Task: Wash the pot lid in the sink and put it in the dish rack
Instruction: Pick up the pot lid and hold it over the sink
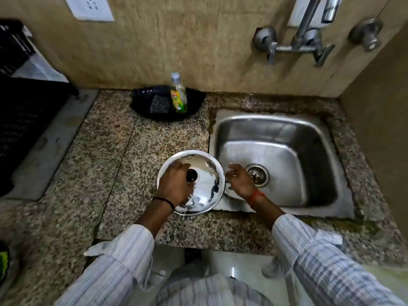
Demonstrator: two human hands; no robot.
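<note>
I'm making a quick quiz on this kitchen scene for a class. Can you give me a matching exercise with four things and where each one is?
Things:
1. pot lid
2. dish soap bottle
3. drain
4. black crate

Places:
A. at the left edge of the counter
B. held by its knob in the left hand, over the counter by the sink's left rim
C. in the sink's floor
D. standing in a black tray against the wall

Pairs: 1-B, 2-D, 3-C, 4-A

Counts: 1 pot lid (205, 173); 1 sink (326, 138); 2 hands, left hand (175, 184) & right hand (240, 180); 1 soap bottle (178, 96); 1 black tray (141, 100) at counter's back edge; 1 scrub pad (159, 104); 1 black crate (24, 120).
</note>
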